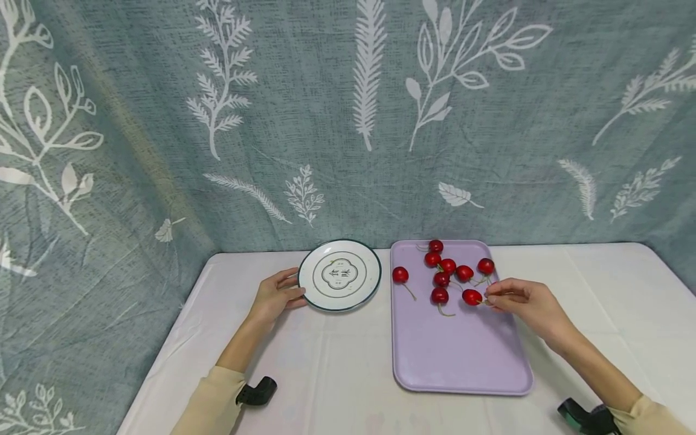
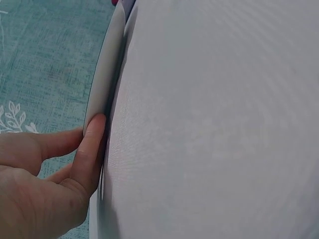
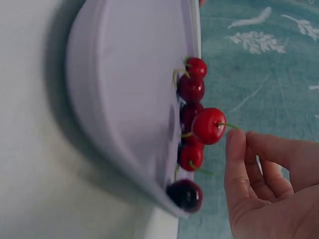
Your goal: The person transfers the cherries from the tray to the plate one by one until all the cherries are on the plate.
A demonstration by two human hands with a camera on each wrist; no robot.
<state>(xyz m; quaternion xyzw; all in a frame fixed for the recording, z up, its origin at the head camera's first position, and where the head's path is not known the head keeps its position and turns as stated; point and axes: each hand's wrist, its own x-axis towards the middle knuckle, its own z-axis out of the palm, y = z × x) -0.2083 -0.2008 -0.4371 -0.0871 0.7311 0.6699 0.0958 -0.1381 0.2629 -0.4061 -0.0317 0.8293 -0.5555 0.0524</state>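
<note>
My left hand (image 1: pixel 272 297) grips the left rim of a round white plate (image 1: pixel 361 291) with a dark edge and a printed centre. In the left wrist view, thumb and fingers (image 2: pixel 89 149) pinch the plate from both sides, low over the cloth. Over the right side of a lilac tray (image 1: pixel 457 356), my right hand (image 1: pixel 530 305) pinches a red cherry (image 1: pixel 472 297) by its green stem. In the right wrist view that cherry (image 3: pixel 207 127) hangs from thumb and fingertip, in front of several other cherries (image 3: pixel 191 88).
Several stemmed cherries (image 1: pixel 439 295) lie in the upper half of the tray, one (image 1: pixel 400 275) near its left edge. Plate and tray stand side by side on a white tablecloth (image 1: pixel 348 374). A patterned teal curtain (image 1: pixel 326 121) hangs behind the table.
</note>
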